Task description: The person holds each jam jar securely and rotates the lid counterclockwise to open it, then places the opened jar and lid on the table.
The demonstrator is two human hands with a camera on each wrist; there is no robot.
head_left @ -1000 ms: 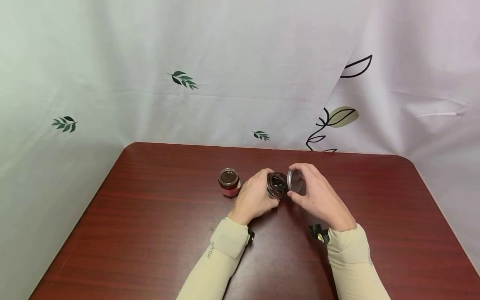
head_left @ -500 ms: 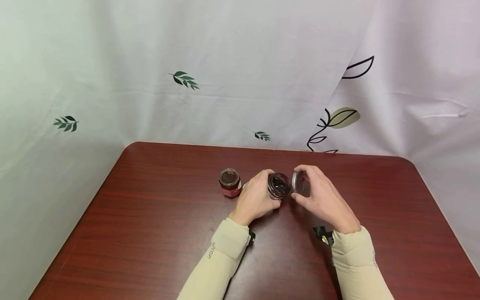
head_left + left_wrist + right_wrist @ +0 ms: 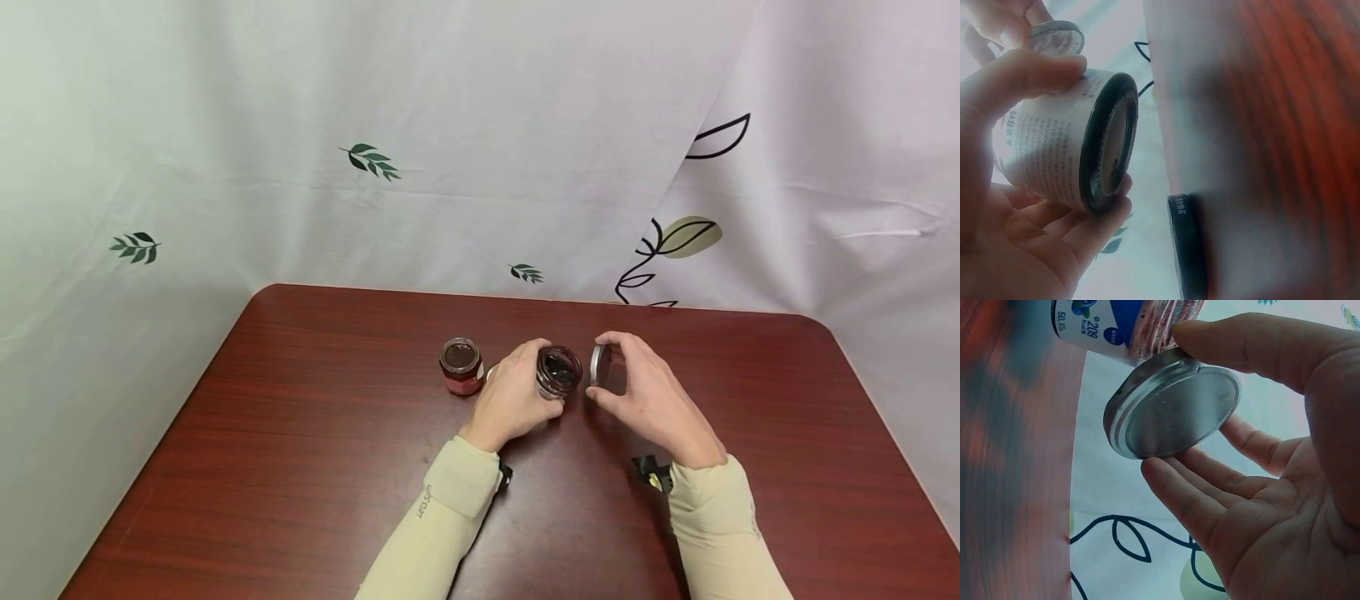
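My left hand [image 3: 513, 390] grips a glass jar [image 3: 558, 372] with dark contents, its mouth uncovered. The jar is tilted; in the left wrist view its base and printed white label [image 3: 1054, 144] face the camera, thumb on one side and fingers beneath. Blue label artwork with berries shows on the jar [image 3: 1094, 319] in the right wrist view. Just right of the jar, my right hand [image 3: 648, 392] pinches a silver metal lid [image 3: 1179, 412] by its edge between thumb and fingers. The lid stands on edge, apart from the jar mouth in the head view.
A second jar [image 3: 461, 367] with a dark top and red label stands on the brown table [image 3: 300, 467], left of my left hand. The left wrist view shows a flat dark thing [image 3: 1186, 250] with light print on the table. A leaf-patterned curtain [image 3: 450, 125] hangs behind.
My right hand has drawn the lid to the right, away from the jar mouth, and turned it more edge-on. The left hand keeps its grip on the jar, nearly still.
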